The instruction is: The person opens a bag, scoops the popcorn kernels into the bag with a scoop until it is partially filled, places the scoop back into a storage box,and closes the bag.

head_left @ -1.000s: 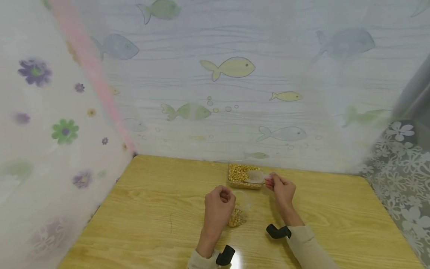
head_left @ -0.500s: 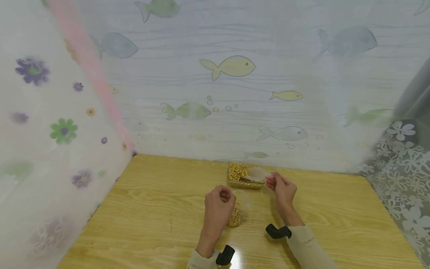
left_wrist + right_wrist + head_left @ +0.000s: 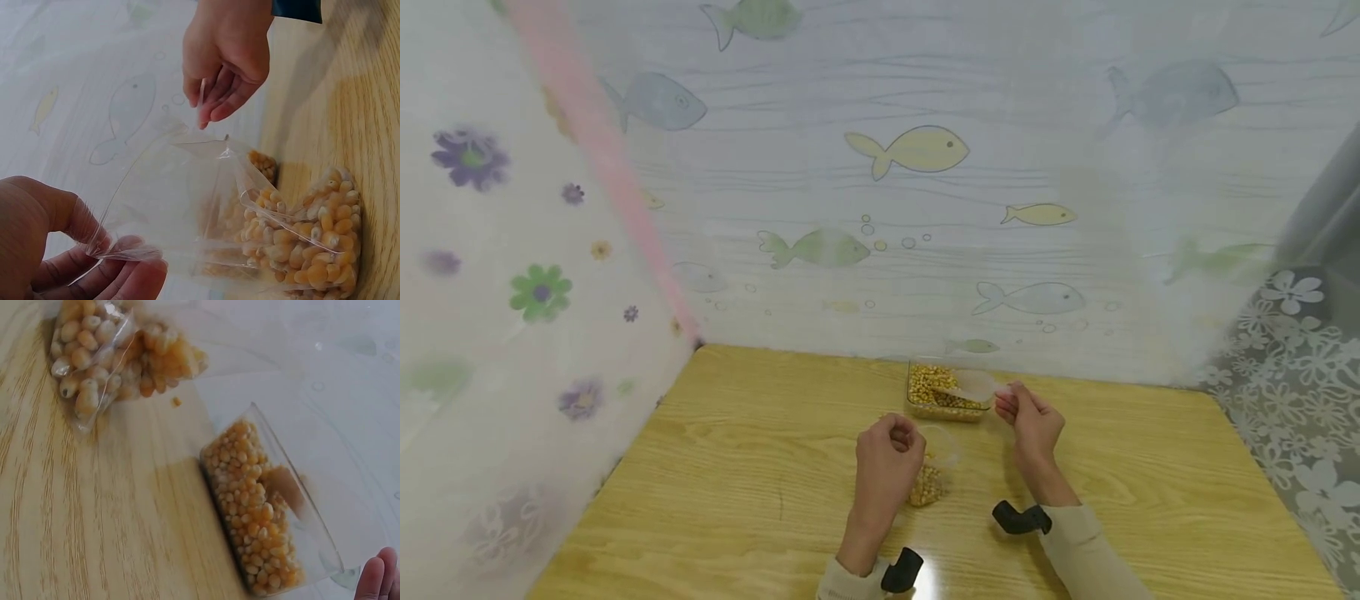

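lh [image 3: 886, 460] w/ 1 bag [image 3: 303, 247], rh [image 3: 1034, 425] w/ 1 scoop [image 3: 976, 386]

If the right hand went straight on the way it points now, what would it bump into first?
Likely the clear container of corn: the right hand pinches a scoop and points toward the container's right end, though depth is unclear.

Clear container [image 3: 943, 412]: rectangular, upright, holding yellow corn kernels [image 3: 244, 512]. Pale translucent scoop [image 3: 974, 386]: bowl at the container's right half, handle pointing right past its rim. Clear plastic bag [image 3: 169, 200]: just nearside of the container, mouth spread, kernels bulging its bottom.
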